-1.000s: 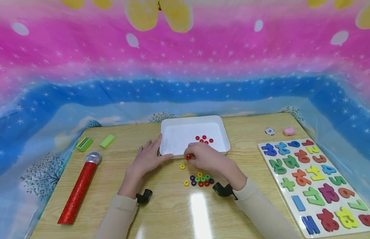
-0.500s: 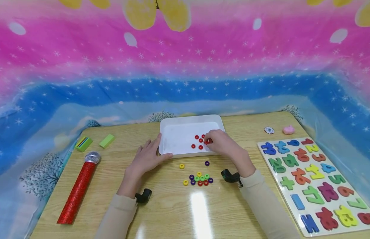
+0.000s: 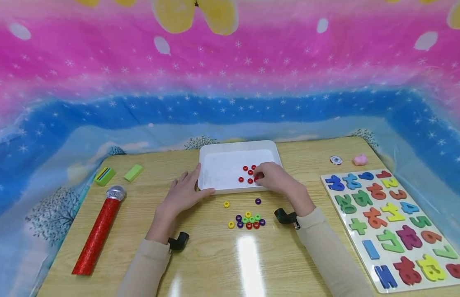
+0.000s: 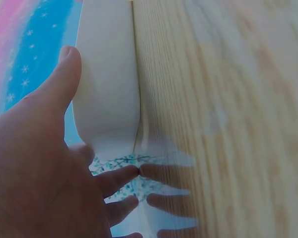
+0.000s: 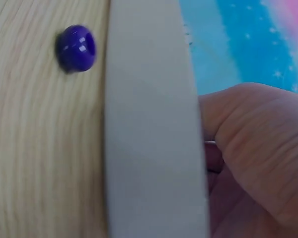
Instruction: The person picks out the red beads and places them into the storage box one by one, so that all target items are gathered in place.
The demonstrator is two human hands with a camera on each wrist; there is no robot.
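Observation:
In the head view a shallow white tray [image 3: 226, 165] stands at the back middle of the table with several red beads [image 3: 250, 180] in its right part. My left hand [image 3: 180, 197] spans the tray's near left corner, fingers spread and straight, thumb along the front wall; the left wrist view has the thumb against the tray wall [image 4: 109, 74]. Reaching over the front rim, my right hand [image 3: 278, 179] pinches a red bead at the tray floor. The tray wall hides its fingertips in the right wrist view. A purple bead [image 5: 78, 48] lies outside that wall.
Several yellow, green, purple and red beads [image 3: 248, 220] lie in front of the tray. A red glitter microphone [image 3: 100, 235] and green blocks [image 3: 133, 173] are at left. A number puzzle board [image 3: 393, 231], poker chip [image 3: 336, 160] and pink pig figure [image 3: 360, 159] are at right.
My right hand has moved from the table before the tray, where it held a red bead, to inside the tray's right part. A purple bead came into view. My left hand stays put.

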